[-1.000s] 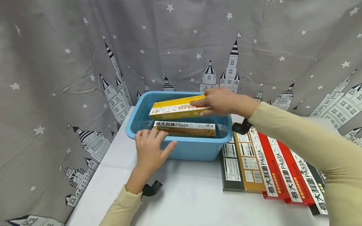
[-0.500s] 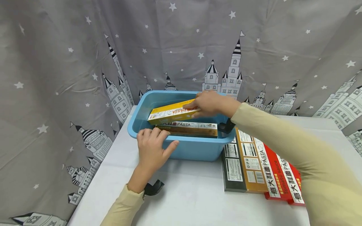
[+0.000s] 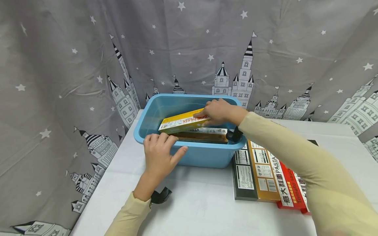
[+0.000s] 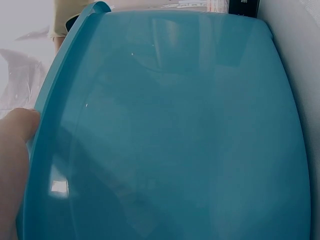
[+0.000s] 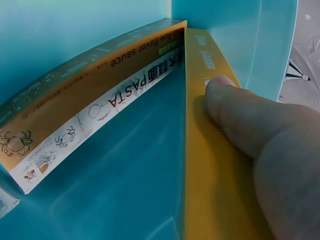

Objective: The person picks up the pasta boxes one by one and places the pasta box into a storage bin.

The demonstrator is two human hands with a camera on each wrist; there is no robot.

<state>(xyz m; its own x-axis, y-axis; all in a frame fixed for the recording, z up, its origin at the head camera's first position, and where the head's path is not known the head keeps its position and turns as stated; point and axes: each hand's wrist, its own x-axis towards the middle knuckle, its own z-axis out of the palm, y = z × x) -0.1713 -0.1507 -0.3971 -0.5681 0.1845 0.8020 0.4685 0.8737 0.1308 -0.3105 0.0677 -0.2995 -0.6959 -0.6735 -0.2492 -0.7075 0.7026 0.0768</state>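
Yellow box point(image 3: 180, 122), pinched in our right hand point(image 3: 218, 112), now sits deeper in the tub point(image 3: 208, 155) our left hand point(image 3: 159, 154) grips, seemingly nearly stowed.

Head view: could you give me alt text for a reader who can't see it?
A person's right hand holds a yellow pasta box at a tilt inside a blue bin, next to a brown pasta box, while the left hand grips the near rim. More pasta boxes lie on the white table to the right; a castle-print curtain hangs behind.
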